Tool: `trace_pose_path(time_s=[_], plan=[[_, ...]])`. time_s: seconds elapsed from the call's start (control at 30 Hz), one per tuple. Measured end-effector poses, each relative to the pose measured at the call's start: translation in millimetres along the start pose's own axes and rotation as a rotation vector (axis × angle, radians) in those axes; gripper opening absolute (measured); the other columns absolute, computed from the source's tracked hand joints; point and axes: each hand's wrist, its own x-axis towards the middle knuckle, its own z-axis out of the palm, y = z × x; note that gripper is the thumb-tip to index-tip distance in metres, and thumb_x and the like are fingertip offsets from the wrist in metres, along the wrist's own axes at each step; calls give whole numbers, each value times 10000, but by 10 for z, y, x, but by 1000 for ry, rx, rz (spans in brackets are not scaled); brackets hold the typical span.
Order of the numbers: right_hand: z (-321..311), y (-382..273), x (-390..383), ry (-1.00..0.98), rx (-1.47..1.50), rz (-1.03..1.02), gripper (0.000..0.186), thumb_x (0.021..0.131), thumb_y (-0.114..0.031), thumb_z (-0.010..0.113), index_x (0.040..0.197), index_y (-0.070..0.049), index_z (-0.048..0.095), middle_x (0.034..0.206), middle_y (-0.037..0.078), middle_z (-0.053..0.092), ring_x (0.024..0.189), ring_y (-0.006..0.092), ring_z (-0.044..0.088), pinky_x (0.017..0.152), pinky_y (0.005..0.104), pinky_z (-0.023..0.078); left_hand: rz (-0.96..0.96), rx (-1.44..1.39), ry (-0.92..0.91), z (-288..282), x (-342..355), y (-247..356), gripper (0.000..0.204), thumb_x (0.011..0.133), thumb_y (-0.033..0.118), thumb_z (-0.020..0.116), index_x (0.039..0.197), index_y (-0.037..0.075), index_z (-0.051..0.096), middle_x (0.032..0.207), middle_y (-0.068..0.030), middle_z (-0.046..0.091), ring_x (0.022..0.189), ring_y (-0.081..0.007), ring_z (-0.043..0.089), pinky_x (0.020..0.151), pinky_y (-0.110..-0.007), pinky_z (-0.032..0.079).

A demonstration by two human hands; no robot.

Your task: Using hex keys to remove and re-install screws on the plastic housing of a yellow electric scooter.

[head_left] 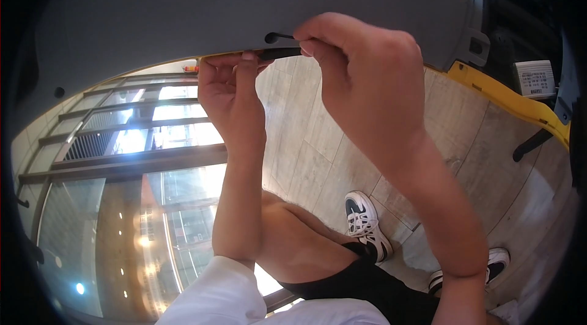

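Note:
A large dark grey panel [183,13] with a thin yellow lower edge spans the top of the view. At that edge, my left hand [229,89] has its fingers curled and its thumb raised against a flat black strip [281,54]. My right hand [370,68] is closed in a pinch, thumb against forefinger, at the strip's right end. A thin black rod-like piece [283,36] runs from a round dark hole in the panel to my right fingertips. Exactly what kind of thing the strip and rod are cannot be made out.
At right, a yellow frame edge [498,97] borders dark equipment with a white label [534,78]. Another small hole [59,92] shows in the panel at left. Below lie a wood-look tile floor [306,147] and my shoes [367,224]; glass windows [122,221] stand at left.

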Motion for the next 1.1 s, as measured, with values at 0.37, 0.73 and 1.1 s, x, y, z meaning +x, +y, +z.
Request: trace_pose_path(time_s=[0.37, 0.73, 1.1], plan=[[-141, 22, -14, 45, 42, 179, 96, 849, -5, 695, 912, -40, 757, 749, 66, 732, 596, 145, 686, 532, 241, 494, -9, 57, 9, -11, -8, 16, 76, 946, 31, 637, 964, 40, 564, 922, -93, 697, 866, -199, 719, 879, -364, 592], [193, -40, -145, 260, -103, -213, 242, 695, 45, 712, 928, -15, 736, 812, 94, 726, 620, 196, 668, 534, 270, 504, 4, 87, 28, 14, -48, 13, 108, 964, 62, 645, 974, 15, 548, 890, -102, 689, 799, -176, 703, 801, -317, 590], [-116, 146, 68, 152, 68, 77, 73, 841, 6, 700, 870, -35, 752, 752, 69, 732, 646, 163, 710, 567, 248, 519, 24, 132, 12, -3, -49, -10, 114, 969, 72, 644, 976, 23, 541, 870, -96, 684, 792, -175, 700, 798, -318, 586]])
